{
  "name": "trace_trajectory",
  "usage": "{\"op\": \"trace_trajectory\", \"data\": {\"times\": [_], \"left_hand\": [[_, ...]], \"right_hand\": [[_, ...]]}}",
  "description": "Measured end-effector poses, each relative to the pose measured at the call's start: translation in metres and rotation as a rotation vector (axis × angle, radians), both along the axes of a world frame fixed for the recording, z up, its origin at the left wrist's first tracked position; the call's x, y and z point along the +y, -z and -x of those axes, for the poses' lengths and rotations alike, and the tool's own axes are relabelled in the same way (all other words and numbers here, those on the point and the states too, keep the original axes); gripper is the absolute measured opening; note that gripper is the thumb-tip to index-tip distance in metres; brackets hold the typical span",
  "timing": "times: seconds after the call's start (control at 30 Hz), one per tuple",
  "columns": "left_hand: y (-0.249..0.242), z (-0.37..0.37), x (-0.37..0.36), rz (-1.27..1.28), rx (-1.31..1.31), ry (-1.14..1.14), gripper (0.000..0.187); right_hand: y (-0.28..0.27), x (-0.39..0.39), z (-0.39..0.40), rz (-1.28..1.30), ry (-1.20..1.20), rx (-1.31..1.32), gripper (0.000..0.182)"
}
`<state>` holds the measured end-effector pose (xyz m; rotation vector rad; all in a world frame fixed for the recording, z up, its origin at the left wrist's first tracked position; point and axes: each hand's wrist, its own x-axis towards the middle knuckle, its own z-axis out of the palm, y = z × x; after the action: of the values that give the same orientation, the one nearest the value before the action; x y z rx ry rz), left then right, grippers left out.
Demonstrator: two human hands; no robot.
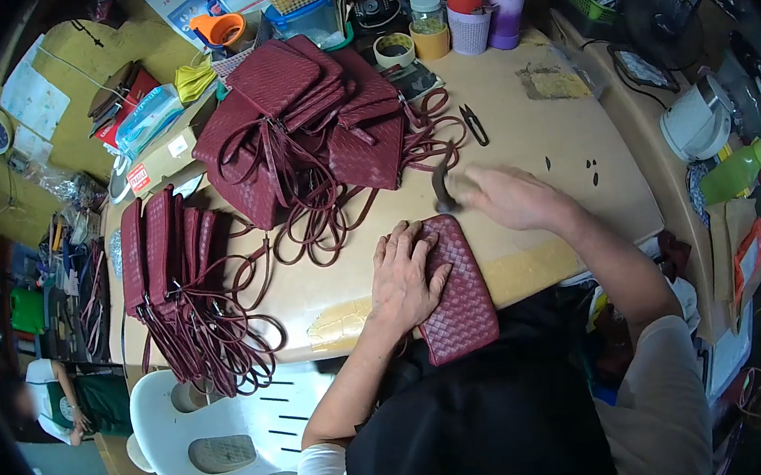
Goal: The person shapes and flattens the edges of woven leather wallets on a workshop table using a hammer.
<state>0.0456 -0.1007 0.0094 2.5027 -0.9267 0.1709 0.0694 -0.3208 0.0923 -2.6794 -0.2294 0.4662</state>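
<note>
We press our left hand (405, 276) flat, fingers spread, on the pouch (456, 299), while our right hand (509, 198) is closed around a blurred hammer (442, 186).

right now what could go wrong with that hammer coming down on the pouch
The left hand lies flat on the woven pouch, fingers close to where the hammer in the right hand appears aimed, so a stray blow might hit them. The pouch overhangs the table edge and could slip off.

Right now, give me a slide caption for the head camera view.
Left hand presses a woven maroon pouch flat on the table while the right hand swings a hammer.
</note>
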Motion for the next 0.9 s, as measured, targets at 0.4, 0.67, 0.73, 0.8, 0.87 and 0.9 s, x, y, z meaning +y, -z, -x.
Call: {"op": "trace_trajectory", "data": {"times": [0.4,0.67,0.73,0.8,0.87,0.9], "left_hand": [[0.0,0.003,0.0,0.013,0.033,-0.011,0.048],[0.001,0.004,-0.001,0.006,0.011,-0.016,0.049],[-0.002,0.003,-0.002,0.016,-0.062,-0.021,0.049],[-0.013,-0.003,-0.004,-0.013,0.051,-0.089,0.049],[-0.014,-0.013,-0.004,-0.035,0.106,-0.209,0.047],[-0.014,-0.019,-0.002,-0.119,0.056,-0.197,0.041]], "right_hand": [[0.028,0.008,0.027,-0.363,0.376,-0.245,0.038],[0.027,0.004,0.049,-0.026,0.185,-0.038,0.036],[0.029,0.0,0.049,-0.022,0.186,-0.094,0.034],[0.018,-0.011,0.048,-0.043,0.21,-0.124,0.032],[0.02,-0.016,0.043,-0.062,0.327,-0.153,0.033],[0.023,-0.018,0.042,-0.08,0.439,-0.184,0.033]]}}
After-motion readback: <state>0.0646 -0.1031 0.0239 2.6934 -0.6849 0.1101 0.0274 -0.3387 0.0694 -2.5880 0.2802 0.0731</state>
